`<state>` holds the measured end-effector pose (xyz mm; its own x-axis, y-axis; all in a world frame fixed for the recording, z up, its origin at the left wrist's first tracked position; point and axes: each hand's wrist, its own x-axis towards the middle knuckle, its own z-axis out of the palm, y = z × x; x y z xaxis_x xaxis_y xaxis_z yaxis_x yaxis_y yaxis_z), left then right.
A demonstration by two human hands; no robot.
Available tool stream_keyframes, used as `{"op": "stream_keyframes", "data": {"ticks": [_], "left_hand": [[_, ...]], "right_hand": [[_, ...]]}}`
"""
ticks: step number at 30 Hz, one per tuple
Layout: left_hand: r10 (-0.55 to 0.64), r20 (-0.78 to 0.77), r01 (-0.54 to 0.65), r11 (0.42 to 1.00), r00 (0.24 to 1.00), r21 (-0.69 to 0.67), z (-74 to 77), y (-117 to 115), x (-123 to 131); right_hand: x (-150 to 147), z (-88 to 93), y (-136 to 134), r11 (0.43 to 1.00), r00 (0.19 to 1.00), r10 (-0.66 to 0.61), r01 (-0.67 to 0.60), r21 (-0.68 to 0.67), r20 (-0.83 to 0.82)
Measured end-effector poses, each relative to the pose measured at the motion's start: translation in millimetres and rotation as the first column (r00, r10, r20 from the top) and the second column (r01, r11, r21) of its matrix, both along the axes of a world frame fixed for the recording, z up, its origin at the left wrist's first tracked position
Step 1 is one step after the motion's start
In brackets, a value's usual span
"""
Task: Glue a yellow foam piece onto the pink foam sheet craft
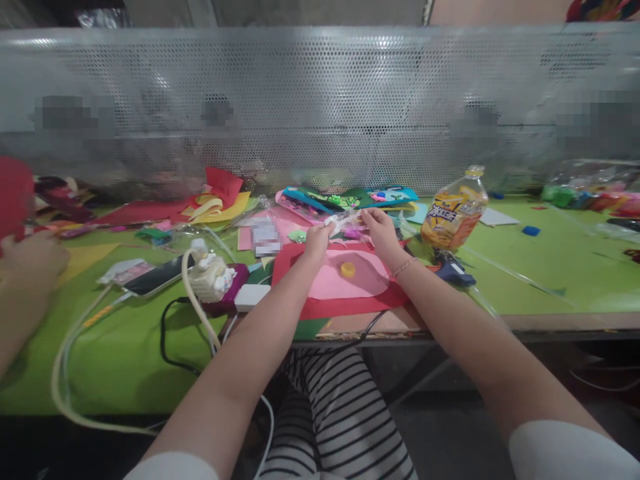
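Observation:
My left hand (319, 241) and my right hand (381, 230) are raised over the far edge of a red sheet (290, 287). Between them stretches a clear, crinkled plastic piece (345, 221), with the fingers of both hands closed on its ends. Below the hands, a pink oval piece (370, 277) lies on the red sheet. A yellow bottle cap (347, 269) rests on the pink piece. Just beyond the hands are blue felt pieces (395, 197) with small coloured decorations.
A drink bottle (454, 210) stands on the right, with a dark blue glue gun (453, 268) near it. To the left are a power strip (240, 275), a white adapter (253, 297), cables and a phone (160, 275). Another person's hand (37, 257) is at far left.

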<state>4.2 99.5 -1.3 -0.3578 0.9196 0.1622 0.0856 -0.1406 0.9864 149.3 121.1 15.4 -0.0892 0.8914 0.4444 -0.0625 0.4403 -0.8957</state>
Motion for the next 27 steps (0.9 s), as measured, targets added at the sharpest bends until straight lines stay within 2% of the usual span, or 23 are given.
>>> {"op": "stream_keyframes", "data": {"ticks": [3,9,15,19,23,27], "left_hand": [[0.024,0.079,-0.025,1.0,0.997,0.006,-1.0,0.6,-0.3],[-0.02,0.194,0.019,1.0,0.981,0.007,0.6,-2.4,2.9],[-0.064,0.232,0.064,0.998,0.971,0.007,2.7,-6.3,5.4],[-0.101,0.238,0.101,0.995,0.966,0.01,3.1,-7.4,7.3],[-0.124,0.294,0.121,0.992,0.948,0.03,3.5,-7.3,8.7],[-0.099,0.338,0.091,0.995,0.936,0.041,5.3,-6.6,7.1]], "right_hand": [[-0.8,-1.4,2.0,0.999,0.999,0.036,-0.037,-0.027,-0.04],[-2.0,-5.9,5.6,0.988,0.991,0.113,-0.104,-0.118,0.071],[-1.6,-3.1,-1.6,0.923,0.95,0.297,-0.311,-0.228,-0.096],[-2.9,-3.8,-0.2,0.883,0.923,0.348,-0.382,-0.272,-0.164],[-5.0,-6.7,4.9,0.883,0.924,0.314,-0.369,-0.29,-0.219],[-3.8,-8.8,8.6,0.949,0.971,0.191,-0.221,-0.226,-0.147]]}}
